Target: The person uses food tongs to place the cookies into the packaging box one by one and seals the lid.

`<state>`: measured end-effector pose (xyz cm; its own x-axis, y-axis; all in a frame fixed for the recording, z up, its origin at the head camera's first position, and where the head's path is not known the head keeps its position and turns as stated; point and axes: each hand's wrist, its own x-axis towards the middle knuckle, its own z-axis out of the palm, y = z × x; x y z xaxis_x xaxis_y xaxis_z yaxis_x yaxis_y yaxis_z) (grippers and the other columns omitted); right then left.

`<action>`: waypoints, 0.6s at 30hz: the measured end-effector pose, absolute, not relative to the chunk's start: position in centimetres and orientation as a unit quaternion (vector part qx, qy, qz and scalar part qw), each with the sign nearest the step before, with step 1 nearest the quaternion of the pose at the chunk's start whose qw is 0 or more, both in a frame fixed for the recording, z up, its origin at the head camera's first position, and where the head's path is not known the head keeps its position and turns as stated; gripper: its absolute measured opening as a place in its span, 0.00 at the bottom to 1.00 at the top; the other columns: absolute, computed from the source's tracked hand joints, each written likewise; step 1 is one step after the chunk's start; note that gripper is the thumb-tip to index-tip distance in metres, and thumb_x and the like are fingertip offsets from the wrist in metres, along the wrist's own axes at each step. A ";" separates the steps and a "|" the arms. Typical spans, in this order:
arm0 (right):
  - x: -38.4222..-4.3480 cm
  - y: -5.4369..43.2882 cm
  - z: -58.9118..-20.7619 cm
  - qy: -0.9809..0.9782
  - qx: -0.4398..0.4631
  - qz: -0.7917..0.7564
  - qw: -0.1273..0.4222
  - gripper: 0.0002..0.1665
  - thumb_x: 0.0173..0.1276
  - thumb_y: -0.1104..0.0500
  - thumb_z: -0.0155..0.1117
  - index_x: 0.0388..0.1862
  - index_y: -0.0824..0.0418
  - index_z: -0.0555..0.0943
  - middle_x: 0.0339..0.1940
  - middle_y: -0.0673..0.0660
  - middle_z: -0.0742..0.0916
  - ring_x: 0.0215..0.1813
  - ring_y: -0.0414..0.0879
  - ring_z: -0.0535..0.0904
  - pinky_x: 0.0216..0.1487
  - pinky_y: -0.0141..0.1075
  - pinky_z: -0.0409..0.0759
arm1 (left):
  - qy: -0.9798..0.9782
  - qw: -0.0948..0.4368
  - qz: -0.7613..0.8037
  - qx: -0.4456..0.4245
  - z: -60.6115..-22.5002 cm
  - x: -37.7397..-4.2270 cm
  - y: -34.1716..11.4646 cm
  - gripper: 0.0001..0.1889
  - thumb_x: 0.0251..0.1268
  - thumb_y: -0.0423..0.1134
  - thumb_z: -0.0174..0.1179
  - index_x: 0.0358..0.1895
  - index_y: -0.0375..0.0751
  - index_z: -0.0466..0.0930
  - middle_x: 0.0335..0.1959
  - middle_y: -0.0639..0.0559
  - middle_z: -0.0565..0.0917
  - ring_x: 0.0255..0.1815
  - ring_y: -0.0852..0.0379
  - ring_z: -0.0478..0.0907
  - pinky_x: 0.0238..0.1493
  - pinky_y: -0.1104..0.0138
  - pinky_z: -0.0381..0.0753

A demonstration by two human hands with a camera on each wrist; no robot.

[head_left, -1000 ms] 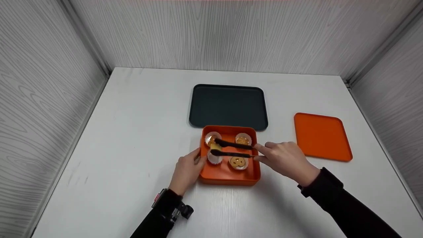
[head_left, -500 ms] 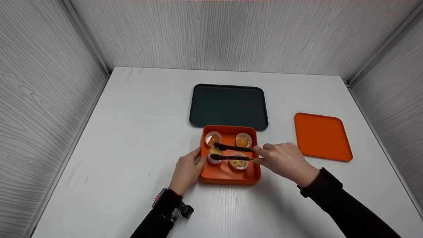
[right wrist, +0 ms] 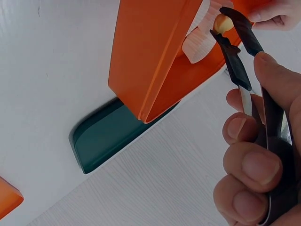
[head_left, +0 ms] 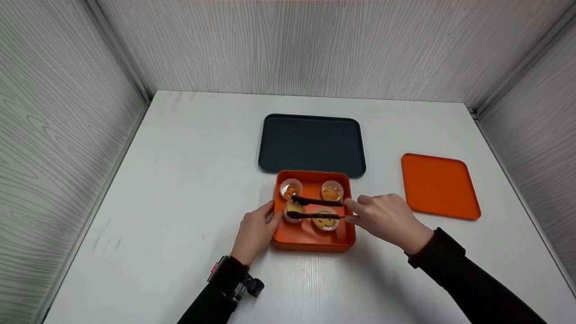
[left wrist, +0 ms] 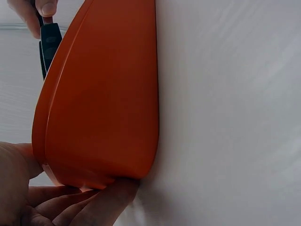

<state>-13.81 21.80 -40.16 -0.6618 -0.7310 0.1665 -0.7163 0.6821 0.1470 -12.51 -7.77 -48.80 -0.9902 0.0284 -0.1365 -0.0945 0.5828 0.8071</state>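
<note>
My left hand (head_left: 253,235) holds the left wall of an orange box (head_left: 297,237), thumb at the rim and fingers along the outside. In my right hand (head_left: 388,221) is a pair of black-tipped tongs (right wrist: 242,30), reaching across the box from its right side. Between the tong tips sits a small round golden cookie (right wrist: 222,23), over the front-left white paper cup (head_left: 293,219). A pretzel-shaped cookie (head_left: 323,223) lies in the front-right cup, partly behind the lower tong arm. The back cups hold a cookie (head_left: 291,191) on the left and another cookie (head_left: 331,194) on the right.
Just behind the box lies a dark green tray (head_left: 311,144). A flat orange tray or lid (head_left: 441,186) is to the right, beyond my right hand. Grey wood-grain panels (head_left: 288,49) wall the white table (head_left: 193,180) at the back and both sides.
The tongs have come slightly toward me and lower, bringing the cookie from between the two left cups to the front-left cup. My left hand stays on the box.
</note>
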 end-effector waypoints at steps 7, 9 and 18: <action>-13.9 21.9 -40.4 -0.912 0.395 -0.030 0.110 0.22 0.62 0.45 0.77 0.50 0.56 0.87 0.17 0.51 0.75 0.13 0.41 0.62 0.15 0.27 0.59 | 0.883 0.074 0.463 -0.024 -48.6 -12.5 -7.7 0.27 0.77 0.44 0.58 0.73 0.36 0.72 0.68 0.41 0.78 0.69 0.49 0.76 0.68 0.55 0.76; -13.9 21.9 -40.4 -0.912 0.393 -0.026 0.111 0.23 0.62 0.45 0.77 0.50 0.56 0.87 0.17 0.51 0.76 0.13 0.41 0.62 0.15 0.27 0.59 | 0.884 0.073 0.462 -0.022 -48.6 -12.5 -7.7 0.27 0.77 0.43 0.58 0.73 0.36 0.72 0.68 0.41 0.78 0.69 0.49 0.76 0.68 0.55 0.76; -13.9 22.0 -40.1 -0.912 0.393 -0.020 0.116 0.22 0.62 0.45 0.77 0.50 0.56 0.86 0.17 0.51 0.76 0.14 0.42 0.63 0.15 0.27 0.60 | 0.884 0.081 0.460 -0.030 -48.5 -12.5 -7.7 0.27 0.77 0.45 0.57 0.73 0.36 0.71 0.69 0.41 0.77 0.70 0.49 0.74 0.69 0.55 0.75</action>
